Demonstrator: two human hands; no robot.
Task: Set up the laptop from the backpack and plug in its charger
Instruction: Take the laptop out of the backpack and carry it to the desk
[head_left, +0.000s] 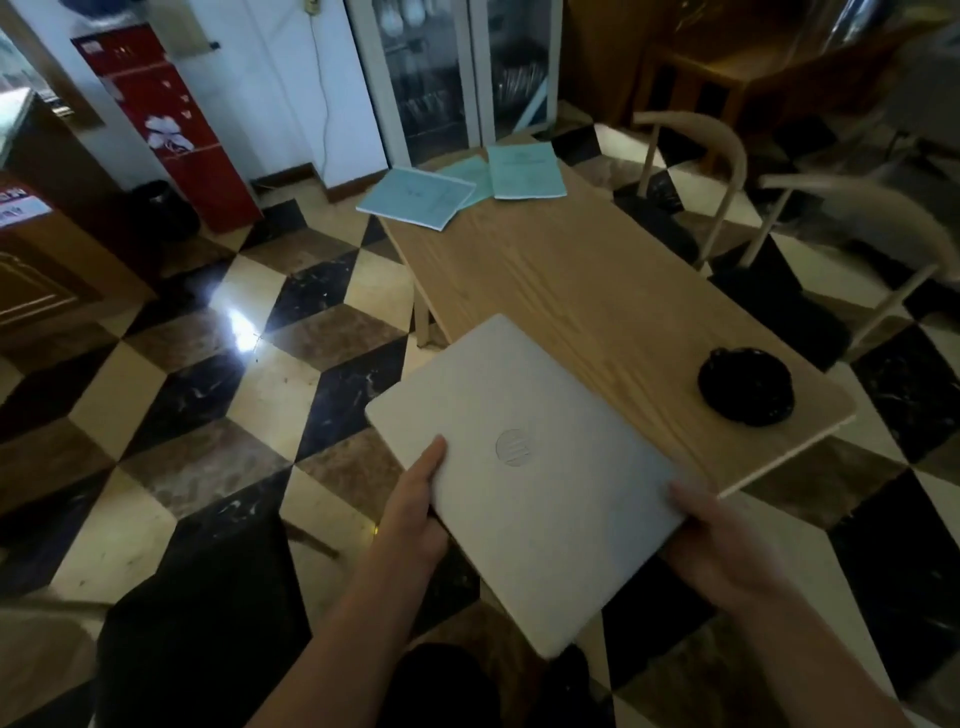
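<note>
Head view: closed silver laptop, round HP logo on lid, held in the air over the near corner of the wooden worktop. Left hand grips its left edge, thumb on lid; right hand grips the right edge. Booklet writing unreadable.

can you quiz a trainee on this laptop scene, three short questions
1. True or false: the closed silver laptop lies flat on the light wooden table.
2. What holds the laptop?
3. Which sits nearest the laptop: A the round black dish, B the pale blue booklets, C the red water dispenser?

Key: 1 false, it is held above the near table edge. 2 the left hand and right hand, at opposite edges. 3 A.
</note>
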